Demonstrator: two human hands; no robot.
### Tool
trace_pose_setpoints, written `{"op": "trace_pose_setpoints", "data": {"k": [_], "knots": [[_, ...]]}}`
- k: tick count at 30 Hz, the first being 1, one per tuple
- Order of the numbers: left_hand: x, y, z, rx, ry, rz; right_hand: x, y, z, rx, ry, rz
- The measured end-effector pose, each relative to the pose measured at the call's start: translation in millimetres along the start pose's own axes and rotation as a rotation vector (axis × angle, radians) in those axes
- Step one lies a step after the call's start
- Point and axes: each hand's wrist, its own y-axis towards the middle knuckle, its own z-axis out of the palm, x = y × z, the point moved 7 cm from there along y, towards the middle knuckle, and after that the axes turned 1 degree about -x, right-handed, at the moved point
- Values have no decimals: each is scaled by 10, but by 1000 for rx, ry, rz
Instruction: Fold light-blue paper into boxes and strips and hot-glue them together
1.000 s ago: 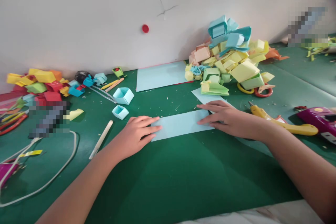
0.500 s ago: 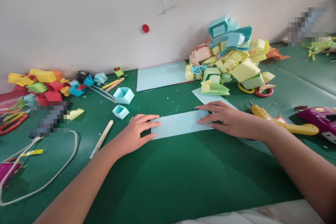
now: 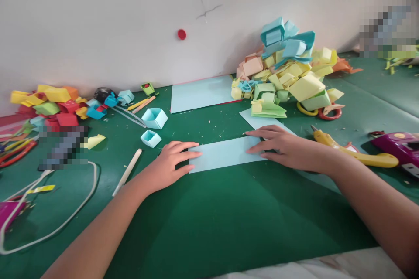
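Observation:
A folded light-blue paper strip [image 3: 225,153] lies flat on the green mat [image 3: 216,218] in front of me. My left hand [image 3: 168,163] rests at its left end, fingers stretched onto the paper's edge. My right hand [image 3: 283,146] lies flat on its right end, fingers spread and pressing down. Neither hand holds anything else. A second light-blue sheet [image 3: 258,120] peeks out behind my right hand.
Two small light-blue paper boxes [image 3: 153,118] sit left of the strip. Heaps of folded paper boxes stand at back right [image 3: 288,74] and far left [image 3: 49,104]. A yellow glue gun [image 3: 347,150], a purple glue gun [image 3: 397,148], a glue stick [image 3: 127,172], a white cord [image 3: 65,222] and a blue sheet [image 3: 203,92] lie around.
My left hand slid a little leftward, off the strip's middle to its left end. My right hand stays in place on the right end.

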Motion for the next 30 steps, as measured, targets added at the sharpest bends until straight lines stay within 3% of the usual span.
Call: {"op": "trace_pose_setpoints", "data": {"k": [18, 30], "knots": [[-2, 9, 3, -29, 26, 15, -19, 1, 8, 33, -10, 5], [-113, -13, -21, -82, 253, 166, -21, -13, -26, 14, -105, 61]]}}
